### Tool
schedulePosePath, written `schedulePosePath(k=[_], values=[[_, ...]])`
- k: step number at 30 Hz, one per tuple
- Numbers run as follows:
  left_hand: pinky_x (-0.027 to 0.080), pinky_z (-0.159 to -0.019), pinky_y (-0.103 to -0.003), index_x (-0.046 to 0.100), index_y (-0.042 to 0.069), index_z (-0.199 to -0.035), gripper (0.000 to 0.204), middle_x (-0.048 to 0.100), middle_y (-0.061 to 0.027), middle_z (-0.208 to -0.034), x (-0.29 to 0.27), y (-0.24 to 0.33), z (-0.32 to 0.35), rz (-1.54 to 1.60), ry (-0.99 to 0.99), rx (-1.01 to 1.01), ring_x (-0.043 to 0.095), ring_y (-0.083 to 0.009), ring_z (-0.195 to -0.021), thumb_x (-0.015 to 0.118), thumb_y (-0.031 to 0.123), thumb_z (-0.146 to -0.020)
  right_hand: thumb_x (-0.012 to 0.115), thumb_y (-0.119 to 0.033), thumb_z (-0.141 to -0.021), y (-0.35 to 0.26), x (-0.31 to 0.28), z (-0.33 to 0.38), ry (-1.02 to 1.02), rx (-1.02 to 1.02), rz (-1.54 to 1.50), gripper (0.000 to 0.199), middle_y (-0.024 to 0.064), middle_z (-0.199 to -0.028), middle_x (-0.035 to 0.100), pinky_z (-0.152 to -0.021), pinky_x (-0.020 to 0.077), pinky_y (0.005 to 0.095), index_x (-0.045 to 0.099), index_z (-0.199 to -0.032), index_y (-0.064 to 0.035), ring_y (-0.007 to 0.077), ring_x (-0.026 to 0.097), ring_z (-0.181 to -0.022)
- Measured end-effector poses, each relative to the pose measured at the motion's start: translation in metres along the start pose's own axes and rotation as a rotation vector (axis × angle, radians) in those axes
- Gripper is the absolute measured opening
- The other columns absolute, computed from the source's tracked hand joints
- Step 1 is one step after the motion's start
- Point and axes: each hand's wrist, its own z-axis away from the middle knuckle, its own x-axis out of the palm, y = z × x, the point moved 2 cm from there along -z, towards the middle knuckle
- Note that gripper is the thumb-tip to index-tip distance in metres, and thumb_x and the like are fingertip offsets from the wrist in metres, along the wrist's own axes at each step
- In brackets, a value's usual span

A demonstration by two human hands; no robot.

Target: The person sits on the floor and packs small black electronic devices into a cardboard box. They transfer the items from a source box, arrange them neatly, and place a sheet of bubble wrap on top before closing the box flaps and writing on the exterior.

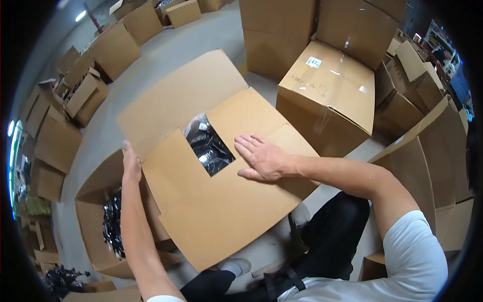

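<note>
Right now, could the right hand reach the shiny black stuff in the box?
Probably yes: the right hand lies flat on a flap beside the gap, where the black stuff shows uncovered.

The square gap (209, 146) between the folded cardboard flaps (221, 201) is the only way into the carton, and shiny black wrapped goods (206, 151) fill it. The right hand (261, 158) lies flat on a flap just beside the gap; the left hand (132, 166) presses the flap's far edge. A taped box (327, 95) stands close on the right, and an open box of dark parts (113, 226) crowds the left. Bare grey floor (196, 45) lies open beyond.
</note>
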Motion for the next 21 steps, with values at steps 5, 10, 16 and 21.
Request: schedulePosePath(k=[5,10,16,21], values=[[0.038,-0.059,-0.026,0.061,0.007,-0.11,0.074,0.044,0.0037,-0.068,-0.04,0.067,-0.011,0.566,0.049,0.09,0.043,-0.0086,-0.063,0.04,0.077,-0.099,0.038,-0.056,-0.103,-0.003,-0.001,-0.004,0.03,-0.02,-0.003,0.086,0.0332,-0.16,0.032,-0.127,0.0199,0.0502,0.033,-0.15,0.0154,0.0433,0.027,-0.153],[0.047,-0.106,-0.04,0.068,-0.008,-0.126,0.06,0.074,-0.019,-0.119,0.004,0.079,0.15,-0.39,-0.325,0.047,0.069,-0.0302,-0.11,0.05,0.046,-0.106,0.05,-0.051,-0.1,0.002,-0.003,0.012,0.257,-0.19,0.054,0.075,0.0303,-0.155,0.041,-0.124,0.0277,0.0523,0.046,-0.141,0.0112,0.0431,0.042,-0.144],[0.046,-0.108,-0.045,0.058,0.005,-0.142,0.051,0.053,-0.0293,-0.147,0.075,0.061,0.239,-1.35,-0.535,0.071,0.054,-0.042,-0.134,0.06,0.037,-0.102,0.048,-0.054,-0.102,-0.009,-0.006,-0.003,0.1,0.045,-0.021,0.078,0.0273,-0.159,0.037,-0.127,0.0219,0.0509,0.042,-0.149,0.0073,0.0386,0.032,-0.151],[0.035,-0.115,-0.051,0.056,0.0,-0.136,0.059,0.055,-0.0284,-0.14,0.167,0.033,0.134,-0.999,-0.256,0.696,0.045,-0.0414,-0.137,0.045,0.05,-0.106,0.043,-0.057,-0.103,-0.015,-0.004,-0.016,0.076,-0.026,0.003,0.083,0.0285,-0.16,0.035,-0.127,0.0187,0.0512,0.036,-0.151,0.0109,0.039,0.027,-0.154]])
